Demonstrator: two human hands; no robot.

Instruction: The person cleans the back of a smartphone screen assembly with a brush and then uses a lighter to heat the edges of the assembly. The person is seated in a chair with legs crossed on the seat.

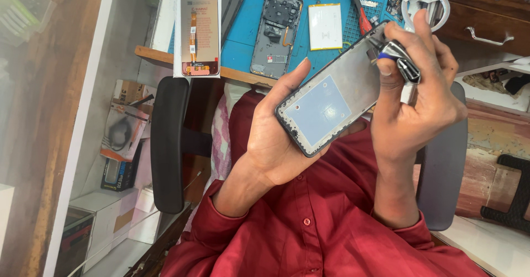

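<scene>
A person in a dark red shirt [326,238] sits in a black chair [168,144] and holds a stripped phone frame [331,108] in the air over their lap, just short of the near edge of a blue work mat [248,34] on the table [152,53]. The left hand [276,128] cradles the frame from below, its grip wrapped partway round the frame's lower end, thumb along one side and fingers [295,75] up the other. The right hand [417,103] meets the frame's upper end, its grip closed on a small silver tool with a blue band [400,59], pinched between thumb and fingers and pressed at the frame's top corner. Beyond the frame, on the mat, lie a new screen on its white card [197,34], a grey phone body [276,34], a white battery [325,27] and a red-handled screwdriver [360,13]. The frame is held only at its ends, over the lap, so a hard push from the tool could likely twist it loose and drop it, or let the tool tip slide off the corner toward the left fingers. The screen card overhangs the table edge and could be knocked off. There is open room between frame and mat; the chair arms close in on either side.
</scene>
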